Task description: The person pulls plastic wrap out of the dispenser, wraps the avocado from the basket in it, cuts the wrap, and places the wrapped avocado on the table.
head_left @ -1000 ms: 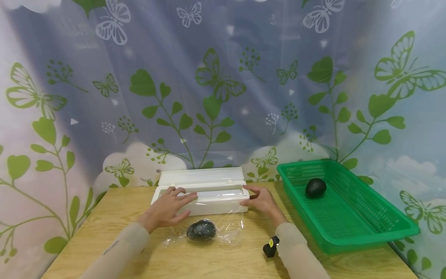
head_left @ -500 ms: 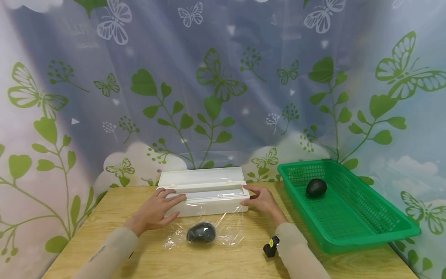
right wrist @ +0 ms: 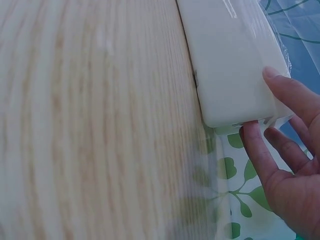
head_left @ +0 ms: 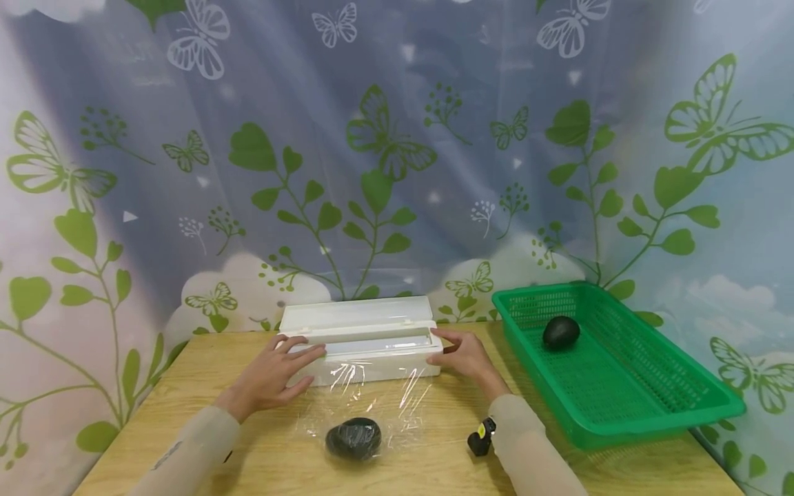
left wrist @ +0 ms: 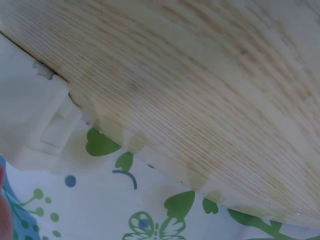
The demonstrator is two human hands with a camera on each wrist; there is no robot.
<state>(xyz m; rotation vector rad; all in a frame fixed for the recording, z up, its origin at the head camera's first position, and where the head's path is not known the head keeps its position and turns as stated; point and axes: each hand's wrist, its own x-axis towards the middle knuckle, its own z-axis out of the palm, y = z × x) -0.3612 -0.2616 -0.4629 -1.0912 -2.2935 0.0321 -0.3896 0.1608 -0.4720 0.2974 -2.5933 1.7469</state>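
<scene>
A white cling film dispenser (head_left: 378,372) stands on the table, its lid (head_left: 356,313) raised behind it and a roll (head_left: 378,345) inside. My left hand (head_left: 269,372) rests on its left end with fingers extended along the top. At the right end my right hand (head_left: 464,355) holds the dispenser, thumb on the front and fingers round the end, as the right wrist view shows the hand (right wrist: 295,165). Clear film (head_left: 403,406) runs from the dispenser toward me. Under or within that film lies a dark avocado (head_left: 353,439); which, I cannot tell.
A green perforated basket (head_left: 586,434) stands to the right, with another dark avocado (head_left: 561,333) in it. The wooden table (head_left: 428,475) ends at a patterned curtain (head_left: 397,207) behind the dispenser. A small black device (head_left: 481,437) sits at my right wrist.
My left hand has slid leftward along the dispenser to its end. The avocado has shifted toward me, and the film now stretches farther out. My right hand has stayed in place.
</scene>
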